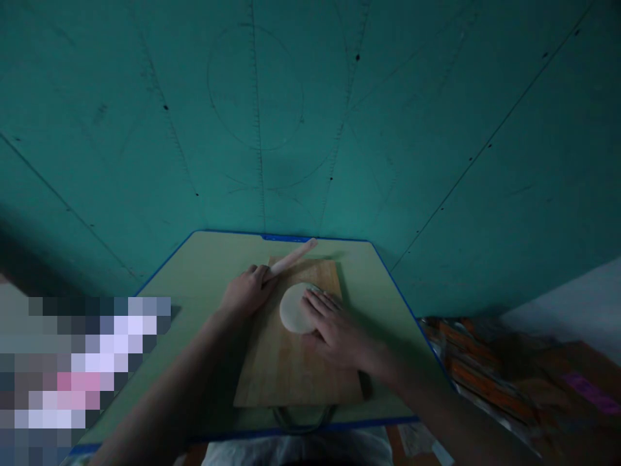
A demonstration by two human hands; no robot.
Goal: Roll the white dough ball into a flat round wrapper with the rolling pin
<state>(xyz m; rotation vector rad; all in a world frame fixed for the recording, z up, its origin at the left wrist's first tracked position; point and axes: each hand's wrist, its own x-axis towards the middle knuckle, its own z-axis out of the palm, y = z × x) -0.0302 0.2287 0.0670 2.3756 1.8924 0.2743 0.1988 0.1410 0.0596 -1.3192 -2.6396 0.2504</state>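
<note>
On the wooden cutting board (286, 372) lies a flat, round, pale sheet of dough (294, 310). My left hand (247, 288) is closed around the near end of a slim wooden rolling pin (294, 257), which slants up and right across the board's far part. My right hand (334, 327) rests over the right side of the dough. Its fingers are stretched out on the dough, and the thumb is by the lower edge; that side of the dough is partly hidden under the hand.
The board lies on a pale folding table (213, 259) with a blue rim. A metal handle (303, 421) shows at the board's near end. Behind the table is a green wall (310, 129) with pencil marks. Cardboard and packages (485, 372) are on the right; a blurred patch covers the left.
</note>
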